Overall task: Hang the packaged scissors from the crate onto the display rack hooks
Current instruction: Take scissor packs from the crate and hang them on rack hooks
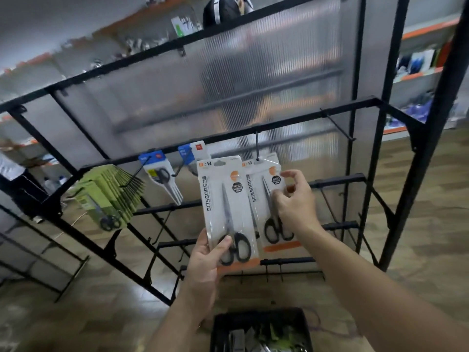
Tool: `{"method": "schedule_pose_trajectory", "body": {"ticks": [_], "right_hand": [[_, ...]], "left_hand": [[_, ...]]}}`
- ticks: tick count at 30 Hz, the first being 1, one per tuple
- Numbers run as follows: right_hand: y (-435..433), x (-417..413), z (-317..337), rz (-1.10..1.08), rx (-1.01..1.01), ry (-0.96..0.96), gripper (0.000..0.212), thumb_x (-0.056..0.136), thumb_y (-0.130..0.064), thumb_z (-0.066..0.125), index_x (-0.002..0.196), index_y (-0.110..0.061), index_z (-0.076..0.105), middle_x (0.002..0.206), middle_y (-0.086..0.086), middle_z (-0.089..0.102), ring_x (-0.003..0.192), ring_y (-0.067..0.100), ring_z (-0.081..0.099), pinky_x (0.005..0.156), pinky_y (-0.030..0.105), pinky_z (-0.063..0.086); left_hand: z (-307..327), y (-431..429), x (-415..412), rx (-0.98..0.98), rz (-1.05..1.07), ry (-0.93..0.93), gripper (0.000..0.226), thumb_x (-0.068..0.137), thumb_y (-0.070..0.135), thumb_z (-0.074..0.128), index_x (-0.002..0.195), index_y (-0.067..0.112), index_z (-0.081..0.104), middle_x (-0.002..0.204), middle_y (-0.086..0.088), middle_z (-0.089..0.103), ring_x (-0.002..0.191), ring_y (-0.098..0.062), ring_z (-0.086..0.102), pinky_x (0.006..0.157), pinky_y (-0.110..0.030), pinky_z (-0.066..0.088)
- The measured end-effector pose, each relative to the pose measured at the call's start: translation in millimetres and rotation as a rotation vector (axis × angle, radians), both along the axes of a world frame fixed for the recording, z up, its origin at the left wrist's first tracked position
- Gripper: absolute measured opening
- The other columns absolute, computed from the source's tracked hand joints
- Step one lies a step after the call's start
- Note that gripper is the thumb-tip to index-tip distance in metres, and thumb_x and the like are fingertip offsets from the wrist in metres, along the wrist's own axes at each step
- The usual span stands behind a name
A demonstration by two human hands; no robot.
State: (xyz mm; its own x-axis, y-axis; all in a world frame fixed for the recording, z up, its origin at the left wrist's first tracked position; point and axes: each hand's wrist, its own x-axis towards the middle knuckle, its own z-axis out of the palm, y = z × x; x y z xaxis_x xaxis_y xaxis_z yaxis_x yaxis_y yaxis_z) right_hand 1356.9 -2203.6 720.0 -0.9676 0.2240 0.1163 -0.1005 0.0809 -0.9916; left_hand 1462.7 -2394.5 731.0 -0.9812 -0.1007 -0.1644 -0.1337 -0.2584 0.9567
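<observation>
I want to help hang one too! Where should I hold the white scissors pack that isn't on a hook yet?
Hold the white pack at its bottom end, by the orange strip, coming from below, as the left hand does. It is flat and upright, with its hang hole on top, so that end is left free for a hook. The right hand pinches the hung pack.

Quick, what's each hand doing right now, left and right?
Left hand: grips the lower end of a white scissors pack.
Right hand: fingers curled, pinching a second scissors pack that hangs on a hook.
</observation>
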Motion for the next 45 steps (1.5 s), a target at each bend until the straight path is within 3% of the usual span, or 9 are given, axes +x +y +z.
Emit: {"method": "schedule_pose_trajectory", "body": {"ticks": [4,13,16,24,28,38,40,43,45], "right_hand": [[-2,6,12,-0.016,0.013,-0.003,0.031,0.099,-0.011,0.062,0.121,-0.031,0.052,0.096,0.003,0.063,0.072,0.013,0.062,0.05,0.013,0.046],[-10,23,14,-0.016,0.012,0.014,0.036,0.099,-0.008,0.059,0.127,-0.028,0.049,0.097,-0.004,0.061,0.08,0.01,0.064,0.06,0.023,0.059],[-5,16,9,0.011,-0.001,0.085,0.038,0.101,-0.011,0.059,0.131,-0.03,0.047,0.096,0.005,0.063,0.08,0.019,0.066,0.066,0.033,0.06],[2,0,-14,0.082,-0.104,0.236,0.031,0.102,-0.011,0.06,0.129,-0.022,0.049,0.101,-0.004,0.063,0.087,-0.005,0.064,0.068,0.012,0.053],[-2,-1,-3,0.101,-0.138,0.189,0.025,0.102,-0.013,0.06,0.124,-0.025,0.054,0.097,-0.002,0.067,0.084,0.007,0.068,0.066,0.023,0.059],[-22,11,-1,-0.031,-0.002,0.062,0.026,0.101,-0.017,0.06,0.125,-0.026,0.056,0.098,-0.005,0.07,0.087,0.014,0.072,0.072,0.046,0.064],[-25,11,1,-0.054,-0.007,0.065,0.028,0.101,-0.016,0.06,0.128,-0.023,0.056,0.1,-0.005,0.07,0.088,0.012,0.072,0.073,0.041,0.064],[-26,9,3,-0.075,-0.02,0.114,0.029,0.101,-0.014,0.06,0.129,-0.022,0.057,0.102,-0.005,0.07,0.087,0.008,0.072,0.072,0.03,0.062],[-23,7,2,-0.051,-0.019,0.103,0.026,0.101,-0.013,0.061,0.125,-0.024,0.058,0.099,-0.007,0.07,0.086,0.006,0.071,0.068,0.028,0.062]], "left_hand": [[3,10,9,-0.02,-0.041,0.011,0.036,0.094,0.007,0.061,0.127,0.02,0.067,0.124,-0.017,0.072,0.117,-0.042,0.067,0.102,-0.071,0.046],[-9,-3,45,0.11,-0.024,-0.033,0.049,0.088,0.011,0.062,0.136,0.016,0.059,0.125,-0.019,0.071,0.112,-0.043,0.069,0.087,-0.068,0.056],[-9,-12,45,0.107,0.133,-0.027,0.062,0.07,0.02,0.085,0.127,0.01,0.064,0.119,-0.025,0.072,0.101,-0.041,0.074,0.072,-0.059,0.063],[-26,-3,59,0.027,0.344,-0.05,0.072,0.073,0.03,0.088,0.137,0.014,0.06,0.124,-0.016,0.072,0.11,-0.038,0.071,0.088,-0.068,0.055],[-22,8,53,0.091,0.317,-0.015,0.05,0.083,0.006,0.062,0.132,0.017,0.062,0.118,-0.019,0.074,0.104,-0.039,0.073,0.095,-0.079,0.044],[-1,-13,53,0.16,0.245,0.0,0.042,0.082,-0.005,0.066,0.122,0.006,0.067,0.123,-0.03,0.068,0.119,-0.054,0.061,0.104,-0.075,0.04],[-1,-18,53,0.159,0.183,-0.006,0.043,0.08,0.0,0.081,0.121,0.006,0.07,0.121,-0.029,0.069,0.116,-0.053,0.063,0.1,-0.075,0.044],[-4,-22,47,0.132,0.051,-0.004,0.079,0.035,0.036,0.106,0.107,0.017,0.081,0.115,-0.024,0.074,0.108,-0.046,0.07,0.092,-0.065,0.055],[-7,-17,38,0.129,0.051,-0.028,0.069,0.041,0.035,0.105,0.105,0.019,0.081,0.114,-0.021,0.075,0.109,-0.044,0.07,0.097,-0.065,0.053]]}}
